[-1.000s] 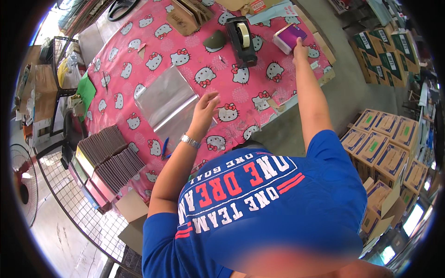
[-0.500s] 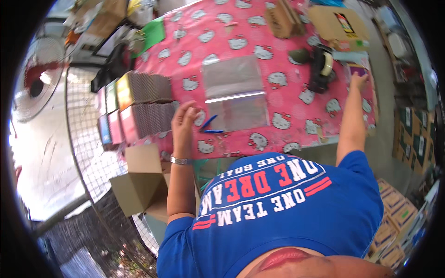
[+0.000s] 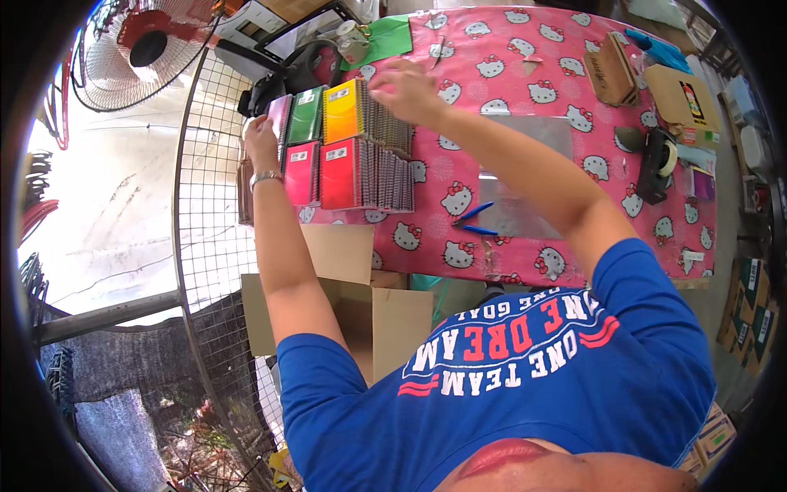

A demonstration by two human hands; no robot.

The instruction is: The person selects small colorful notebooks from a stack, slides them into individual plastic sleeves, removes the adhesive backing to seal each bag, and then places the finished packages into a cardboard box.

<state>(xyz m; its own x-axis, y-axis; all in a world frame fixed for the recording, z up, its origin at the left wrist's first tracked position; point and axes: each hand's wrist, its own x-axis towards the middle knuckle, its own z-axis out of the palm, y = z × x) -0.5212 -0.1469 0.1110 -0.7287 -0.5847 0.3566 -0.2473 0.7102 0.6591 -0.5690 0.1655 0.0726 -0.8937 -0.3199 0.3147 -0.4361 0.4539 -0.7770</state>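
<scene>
Rows of spiral notebooks stand packed together at the table's left side. Their front covers are yellow (image 3: 343, 113), green (image 3: 306, 116), red (image 3: 338, 174) and pinkish red (image 3: 302, 175). At the far left end of the rows is my left hand (image 3: 261, 146), its fingers loosely bent beside a pinkish-purple notebook (image 3: 279, 115). Over the right part of the back row hovers my right hand (image 3: 407, 92), fingers apart and holding nothing. My right forearm crosses above a clear plastic bag (image 3: 533, 201) lying flat. Blue-handled pliers (image 3: 477, 221) lie next to the bag.
An open cardboard box (image 3: 403, 328) stands below the table's near edge. A black tape dispenser (image 3: 656, 166) and a purple item (image 3: 701, 183) are at the right. Wire mesh (image 3: 211, 164) borders the left side, with a fan (image 3: 147, 49) beyond. The tablecloth (image 3: 459, 197) is pink.
My right hand has left the purple item at the right and swung across to the notebooks. My left hand has moved to the far left end of the rows. The view has shifted left.
</scene>
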